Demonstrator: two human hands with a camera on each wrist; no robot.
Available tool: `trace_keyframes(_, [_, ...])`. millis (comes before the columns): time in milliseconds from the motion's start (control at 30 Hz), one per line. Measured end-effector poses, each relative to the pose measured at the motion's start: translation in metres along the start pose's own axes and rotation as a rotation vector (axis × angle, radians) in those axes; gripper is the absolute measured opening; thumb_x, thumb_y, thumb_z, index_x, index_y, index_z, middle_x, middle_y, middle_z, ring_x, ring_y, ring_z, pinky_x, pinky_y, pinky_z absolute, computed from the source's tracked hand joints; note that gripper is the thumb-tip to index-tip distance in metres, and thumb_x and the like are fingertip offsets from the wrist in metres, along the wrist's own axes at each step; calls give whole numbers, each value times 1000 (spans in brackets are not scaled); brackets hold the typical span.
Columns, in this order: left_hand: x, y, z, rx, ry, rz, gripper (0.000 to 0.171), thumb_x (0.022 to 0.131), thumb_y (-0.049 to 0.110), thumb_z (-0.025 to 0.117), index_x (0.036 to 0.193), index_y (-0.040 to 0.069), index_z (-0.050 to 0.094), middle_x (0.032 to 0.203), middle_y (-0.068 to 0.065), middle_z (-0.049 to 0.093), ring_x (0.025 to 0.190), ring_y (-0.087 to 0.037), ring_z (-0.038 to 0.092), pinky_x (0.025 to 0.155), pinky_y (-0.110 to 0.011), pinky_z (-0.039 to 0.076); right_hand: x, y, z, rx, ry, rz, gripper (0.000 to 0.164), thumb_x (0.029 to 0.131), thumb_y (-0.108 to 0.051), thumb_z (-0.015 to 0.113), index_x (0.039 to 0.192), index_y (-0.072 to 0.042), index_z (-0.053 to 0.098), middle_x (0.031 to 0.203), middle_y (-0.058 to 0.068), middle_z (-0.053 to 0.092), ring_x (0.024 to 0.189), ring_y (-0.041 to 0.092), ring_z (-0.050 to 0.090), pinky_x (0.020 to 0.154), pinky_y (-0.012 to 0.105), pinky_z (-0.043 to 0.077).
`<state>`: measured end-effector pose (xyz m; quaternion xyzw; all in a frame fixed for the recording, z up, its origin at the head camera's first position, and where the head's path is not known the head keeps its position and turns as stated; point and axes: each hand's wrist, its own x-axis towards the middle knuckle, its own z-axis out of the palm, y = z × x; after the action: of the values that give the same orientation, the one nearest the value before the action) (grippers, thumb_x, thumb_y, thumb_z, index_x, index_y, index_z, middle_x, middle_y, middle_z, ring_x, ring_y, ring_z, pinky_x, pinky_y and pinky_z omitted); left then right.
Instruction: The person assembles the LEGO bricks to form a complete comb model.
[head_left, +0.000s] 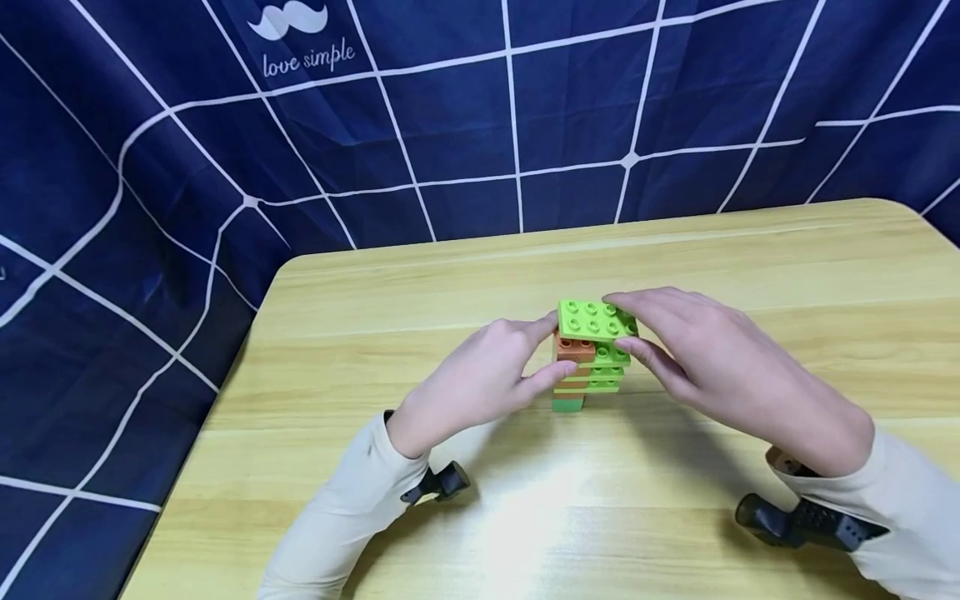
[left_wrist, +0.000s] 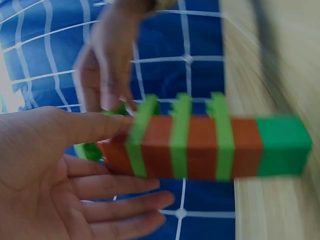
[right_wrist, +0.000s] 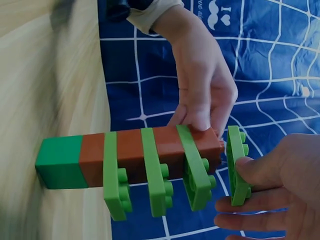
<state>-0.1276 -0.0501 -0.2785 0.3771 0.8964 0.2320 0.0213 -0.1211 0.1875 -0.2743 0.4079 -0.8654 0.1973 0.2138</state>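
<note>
A tower of toy building bricks [right_wrist: 131, 152] stands on the table, a dark green block [right_wrist: 60, 161] at its base. Above it, orange-brown bricks alternate with thin light green plates [right_wrist: 156, 172] that jut out to the right. My left hand [head_left: 491, 367] grips the top orange brick [head_left: 574, 348] between thumb and fingers. In my right hand [head_left: 712, 358], thumb and fingers pinch another light green plate [head_left: 596, 320]. That plate is tilted over the tower top, and the right wrist view shows a gap between it and the orange brick's studs.
A pale wooden table [head_left: 360, 333] lies under the tower. Behind it and to the left hangs a dark blue cloth [head_left: 450, 108] with white lines. Each wrist carries a small black camera, one on the left [head_left: 442, 482] and one on the right [head_left: 802, 521].
</note>
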Motion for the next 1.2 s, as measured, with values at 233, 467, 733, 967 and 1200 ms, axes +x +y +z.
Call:
trace_keyframes(233, [-1, 1, -5, -64, -30, -97, 60, 97, 32, 60, 142, -3, 42, 117, -14, 67, 91, -16, 69, 89, -27, 53, -1, -2, 3, 17, -19, -5, 64, 102, -50, 28, 125, 1, 59, 108, 14, 68, 97, 33, 65, 78, 53, 54])
trace_keyframes(467, [-1, -1, -4, -84, -14, -86, 58, 95, 26, 63, 142, 1, 42, 117, -10, 68, 108, -20, 64, 93, -29, 52, -2, -2, 3, 19, 2, -56, 60, 103, -48, 29, 127, -3, 61, 107, 11, 68, 93, 30, 66, 75, 50, 56])
trace_keyframes(733, [-5, -1, -5, -135, 57, -6, 70, 96, 31, 62, 152, 8, 28, 131, -8, 60, 119, -15, 57, 104, -25, 42, -1, -2, 4, 7, -1, -89, 58, 104, -45, 27, 129, -6, 61, 104, 10, 68, 89, 27, 66, 70, 46, 56])
trace_keyframes(967, [-5, 2, -3, -114, 148, 22, 49, 103, 35, 44, 143, 6, 46, 141, -8, 52, 131, -15, 46, 110, -23, 34, -1, -2, 5, -4, 10, -95, 56, 105, -42, 27, 128, -5, 62, 102, 9, 66, 88, 25, 64, 70, 44, 56])
trace_keyframes(1200, [-2, 0, 5, -49, 171, -11, 50, 107, 36, 28, 139, 3, 50, 143, -9, 50, 133, -18, 44, 112, -27, 33, -1, -3, 6, -26, 3, -102, 56, 106, -40, 25, 129, -5, 61, 100, 11, 65, 87, 26, 63, 71, 44, 55])
